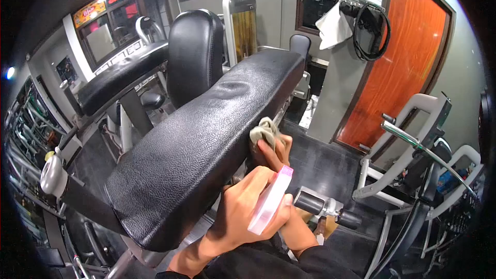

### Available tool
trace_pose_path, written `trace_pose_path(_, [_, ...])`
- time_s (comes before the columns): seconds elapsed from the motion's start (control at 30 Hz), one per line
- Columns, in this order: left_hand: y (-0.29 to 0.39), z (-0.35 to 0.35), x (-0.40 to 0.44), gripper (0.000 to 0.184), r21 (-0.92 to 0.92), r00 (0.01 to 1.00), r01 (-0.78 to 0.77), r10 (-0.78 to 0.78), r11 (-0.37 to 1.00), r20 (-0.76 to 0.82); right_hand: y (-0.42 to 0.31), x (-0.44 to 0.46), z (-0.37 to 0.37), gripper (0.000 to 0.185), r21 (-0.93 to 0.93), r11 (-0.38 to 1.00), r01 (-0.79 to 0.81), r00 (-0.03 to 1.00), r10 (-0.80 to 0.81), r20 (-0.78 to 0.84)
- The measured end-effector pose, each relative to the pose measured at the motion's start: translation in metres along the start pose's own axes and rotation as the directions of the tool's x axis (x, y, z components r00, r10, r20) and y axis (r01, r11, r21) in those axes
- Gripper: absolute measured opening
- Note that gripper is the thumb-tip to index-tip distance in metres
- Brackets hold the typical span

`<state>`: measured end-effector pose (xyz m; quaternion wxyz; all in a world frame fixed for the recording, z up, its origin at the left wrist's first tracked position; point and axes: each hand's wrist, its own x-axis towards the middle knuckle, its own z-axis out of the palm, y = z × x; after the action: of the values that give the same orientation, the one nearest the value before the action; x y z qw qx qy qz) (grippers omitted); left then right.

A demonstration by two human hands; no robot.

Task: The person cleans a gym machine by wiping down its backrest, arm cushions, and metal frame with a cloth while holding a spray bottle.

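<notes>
A long black padded bench (191,139) runs diagonally through the middle of the view, with a creased dent near its far part. My right hand (276,152) is closed on a folded greyish cloth (264,132), which touches the bench's right side edge. Nearer to me, my left hand (250,206) grips a pink-and-white plastic object (271,201); its full shape is hidden by the fingers. The left hand is beside the near right side of the bench. Part of the right forearm is covered by the left hand and the object.
An upright black backrest (195,54) stands beyond the bench's left side. A roller pad (310,200) sticks out at lower right. Further right is a metal-framed machine (408,139). An orange wooden door (400,62) and a hanging white cloth (333,26) are behind.
</notes>
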<state>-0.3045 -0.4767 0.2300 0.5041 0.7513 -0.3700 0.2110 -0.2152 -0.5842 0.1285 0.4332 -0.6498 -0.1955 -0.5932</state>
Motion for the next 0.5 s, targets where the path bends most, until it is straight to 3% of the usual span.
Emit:
trace_pose_path(0.17, [-0.01,0.0,0.008,0.022,-0.121,0.995,0.005,0.007,0.993,0.098,0.032,0.013,0.004,0.036,-0.108,0.993,0.037,0.994,-0.047,-0.094])
trace_pose_path(0.23, [-0.012,0.005,0.01,0.022,-0.113,0.994,0.025,-0.013,0.993,0.105,0.039,0.026,0.001,0.053,-0.102,0.989,-0.103,0.993,0.097,-0.071])
trace_pose_path(0.37, [-0.019,0.019,0.016,0.023,-0.028,0.987,0.043,-0.039,0.999,0.154,0.056,0.049,0.002,0.056,-0.113,0.982,-0.153,0.987,0.145,-0.072])
trace_pose_path(0.43, [-0.027,0.029,0.024,0.023,-0.036,0.994,-0.017,0.021,0.999,0.107,0.056,0.04,0.001,0.053,-0.055,0.994,-0.094,0.994,0.091,-0.057])
trace_pose_path(0.5, [-0.028,0.037,0.036,0.023,-0.025,0.998,0.006,-0.005,1.0,0.069,0.068,0.015,-0.001,0.031,-0.001,0.999,0.05,0.998,-0.05,-0.047])
